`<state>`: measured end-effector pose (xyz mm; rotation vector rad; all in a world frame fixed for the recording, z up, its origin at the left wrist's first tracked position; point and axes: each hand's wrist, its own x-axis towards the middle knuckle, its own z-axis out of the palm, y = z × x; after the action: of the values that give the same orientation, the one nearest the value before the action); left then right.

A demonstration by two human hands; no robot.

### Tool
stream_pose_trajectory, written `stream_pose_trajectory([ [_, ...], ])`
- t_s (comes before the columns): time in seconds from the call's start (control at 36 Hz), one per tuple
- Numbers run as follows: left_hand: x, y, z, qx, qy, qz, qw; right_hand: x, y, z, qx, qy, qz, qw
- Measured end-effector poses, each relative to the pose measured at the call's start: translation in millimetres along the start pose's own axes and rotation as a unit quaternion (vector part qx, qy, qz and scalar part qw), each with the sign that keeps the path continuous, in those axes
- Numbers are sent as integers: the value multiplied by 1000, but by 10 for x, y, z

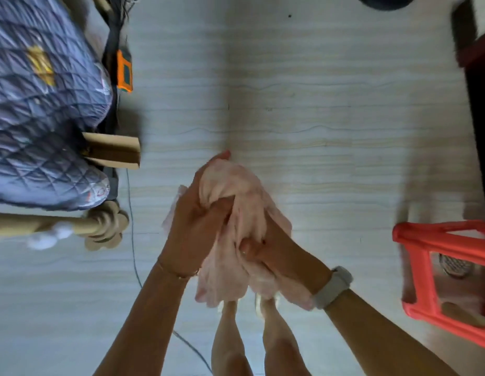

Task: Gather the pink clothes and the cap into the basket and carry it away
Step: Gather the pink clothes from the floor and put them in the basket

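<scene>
A bundle of pale pink clothes (237,202) is bunched between both hands, above the floor and over my legs. My left hand (194,221) wraps the left side of the bundle, thumb across the cloth. My right hand (265,246), with a grey watch on the wrist, grips the cloth from the right and below. Loose pink folds hang down between my forearms. Neither a basket nor a cap is in view.
A bed with a grey-blue quilt (40,109) and a wooden post (105,226) fills the left. A cardboard box (113,151) and an orange device (124,70) lie beside it. An orange plastic stool (447,278) stands at the right. A thin cable (132,240) crosses the pale floor.
</scene>
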<state>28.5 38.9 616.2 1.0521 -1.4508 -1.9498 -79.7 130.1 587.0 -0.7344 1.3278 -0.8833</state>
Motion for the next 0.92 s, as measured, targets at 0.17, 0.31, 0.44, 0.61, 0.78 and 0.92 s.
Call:
stream_pose_trajectory([
  [0.17, -116, 482, -81, -215, 90, -5, 972, 27, -352, 462, 2, 103, -89, 991],
  [0.31, -496, 552, -530, -79, 235, -9, 969, -41, -495, 695, -60, 73, -103, 990],
  [0.44, -1286, 419, -959, 17, 395, -33, 918, -145, -595, 1112, -130, 35, -96, 986],
  [0.61, -2365, 201, -1030, 64, 406, -75, 909, -262, -710, 1892, -129, 9, -43, 991],
  [0.78, -3005, 150, -1260, -42, 377, -59, 923, -206, -827, 3025, -97, 10, 62, 993],
  [0.92, -3505, 226, -1950, -38, 494, -35, 868, -246, -864, 4027, -68, -119, 161, 977],
])
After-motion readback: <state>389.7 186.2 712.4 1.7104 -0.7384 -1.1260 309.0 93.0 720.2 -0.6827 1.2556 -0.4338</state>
